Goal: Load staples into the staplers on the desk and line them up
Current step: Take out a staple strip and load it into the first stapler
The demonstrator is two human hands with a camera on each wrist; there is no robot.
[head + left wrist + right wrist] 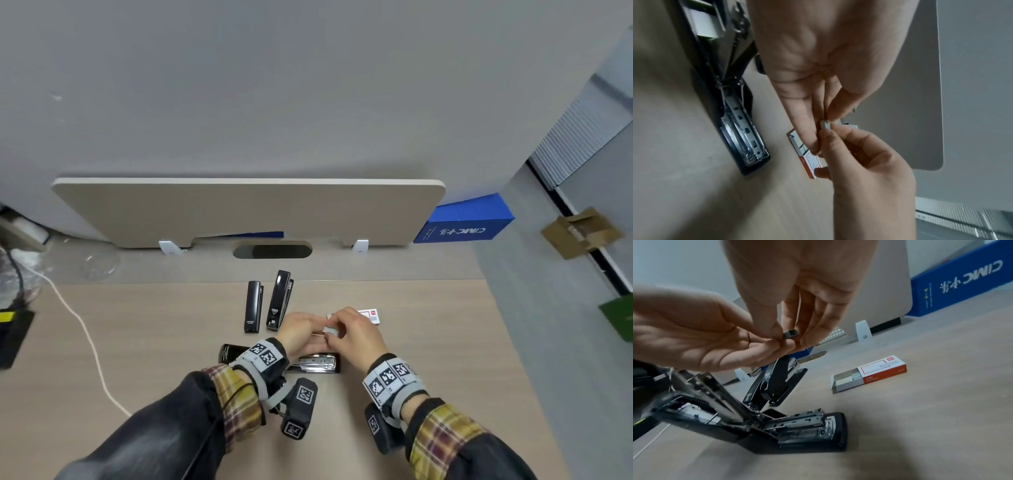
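Your left hand and your right hand meet above the desk, and both pinch one short strip of staples between thumb and fingertips; the strip hangs in the air over the open stapler. That stapler lies on the desk just in front of your wrists, its top arm swung up and back, its metal magazine channel bare and facing up; whether any staples sit in the channel you cannot tell. Two more black staplers, the shorter stapler and the taller stapler, lie closed side by side beyond your left hand; the staple box, red and white, rests on the desk beyond your right hand, its inner tray slid partly out.
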